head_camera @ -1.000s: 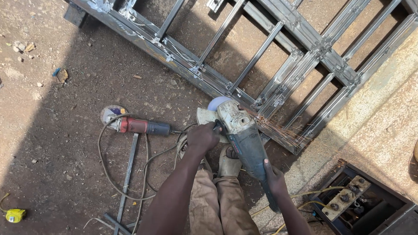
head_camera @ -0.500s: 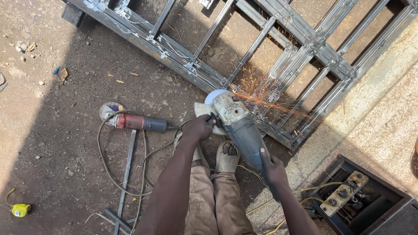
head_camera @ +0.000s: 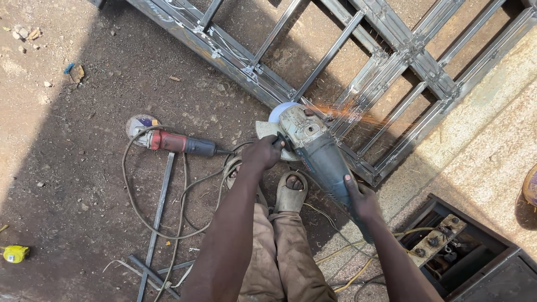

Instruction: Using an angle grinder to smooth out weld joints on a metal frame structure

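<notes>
Head view: a big steel frame [head_camera: 391, 61] of welded bars lies flat on the dirt ground [head_camera: 84, 168], running from the top edge down toward the right, where it meets a pale concrete strip [head_camera: 481, 145]. At the lower right corner sits an open metal box [head_camera: 475, 251] with terminals and wires inside.

The grinder [head_camera: 316, 154] is the large blue-grey one, resting against the near bar of the frame around the middle of the scene. Its long axis runs diagonally: the disc end points up and left, at the frame's bar, and the tail of the body points down and right toward the person. Orange sparks [head_camera: 347, 114] fly off to the right across the bars.

The left hand [head_camera: 262, 154] is clenched around the side handle just beside the disc guard. The right hand [head_camera: 363, 198] grasps the rear of the body, fingers wrapped over it.

A smaller red grinder [head_camera: 176, 142] lies on the ground to the left, its cable [head_camera: 145, 218] looping beside a loose bar [head_camera: 159, 212]. A sandalled foot [head_camera: 291, 190] stands just below the tool. A yellow tape measure [head_camera: 15, 254] lies near the left edge.
</notes>
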